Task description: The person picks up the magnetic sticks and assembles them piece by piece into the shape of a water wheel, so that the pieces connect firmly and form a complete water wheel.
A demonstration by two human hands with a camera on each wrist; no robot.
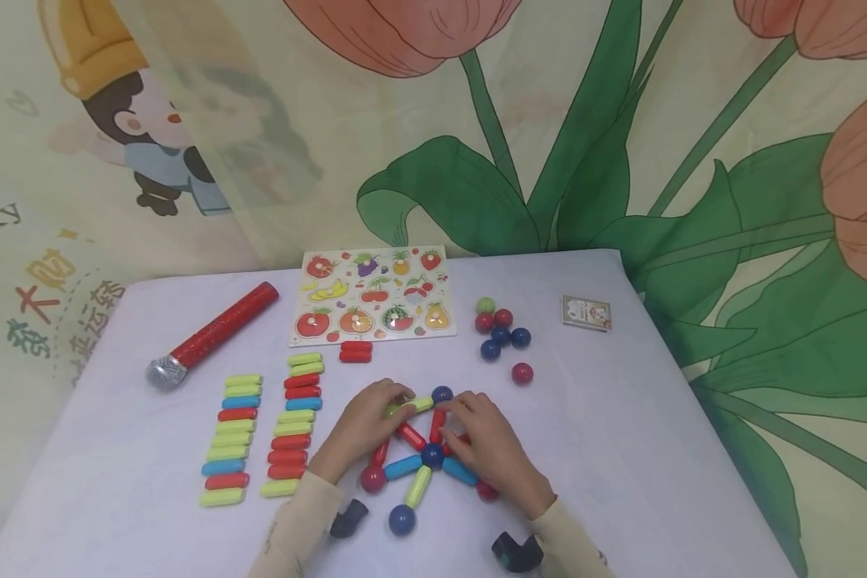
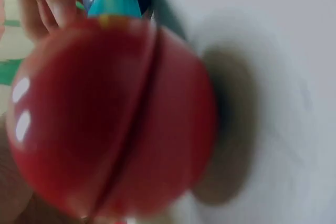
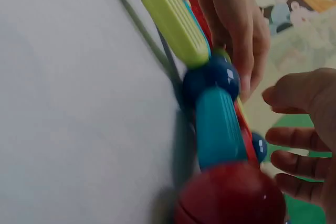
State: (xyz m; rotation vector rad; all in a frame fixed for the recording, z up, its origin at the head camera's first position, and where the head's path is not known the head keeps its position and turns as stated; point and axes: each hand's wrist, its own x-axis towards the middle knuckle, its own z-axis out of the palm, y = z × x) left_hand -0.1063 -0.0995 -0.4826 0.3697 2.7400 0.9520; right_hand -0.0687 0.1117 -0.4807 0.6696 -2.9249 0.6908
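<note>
A wheel-like figure of coloured rods and balls lies on the table, with a blue ball (image 1: pixel 432 456) at its hub. My left hand (image 1: pixel 367 417) pinches a green ball (image 1: pixel 392 410) at its upper left, mostly covered by the fingers. A yellow-green rod (image 1: pixel 421 404) runs from there to another blue ball (image 1: pixel 442 394). My right hand (image 1: pixel 487 437) hovers over the right side, its fingers loosely bent and apart from the pieces in the right wrist view. A red ball (image 2: pixel 113 119) fills much of the left wrist view.
Two columns of loose rods (image 1: pixel 231 428) lie at left, with two red rods (image 1: pixel 356 352) farther back. Behind are a fruit puzzle board (image 1: pixel 372 295), a red microphone-like tube (image 1: pixel 224 325), several loose balls (image 1: pixel 501 335) and a small card box (image 1: pixel 586 313).
</note>
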